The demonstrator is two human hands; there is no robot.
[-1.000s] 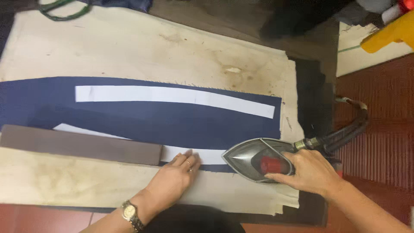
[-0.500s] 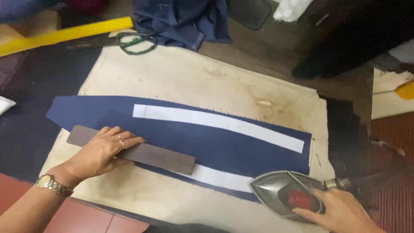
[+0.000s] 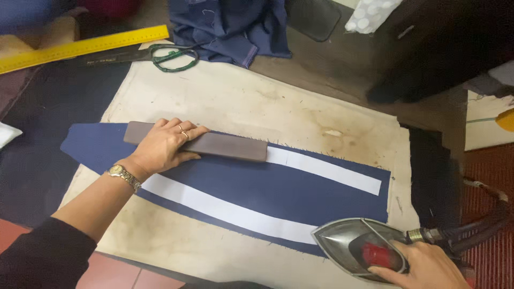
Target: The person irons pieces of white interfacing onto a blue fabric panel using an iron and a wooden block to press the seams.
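My left hand presses flat on a long brown block that lies over the upper white strip of a navy fabric piece. A second white strip runs along the fabric's lower edge. My right hand grips the red handle of a grey iron at the lower right, its tip resting by the end of the lower strip. The fabric lies on a stained cream pressing cloth.
A yellow ruler and green-handled scissors lie at the top left. A heap of navy cloth sits at the top. The iron's thick cord trails right over a red mat.
My left hand has lifted the brown block from the lower strip up onto the upper strip. The iron has stayed at the lower right.
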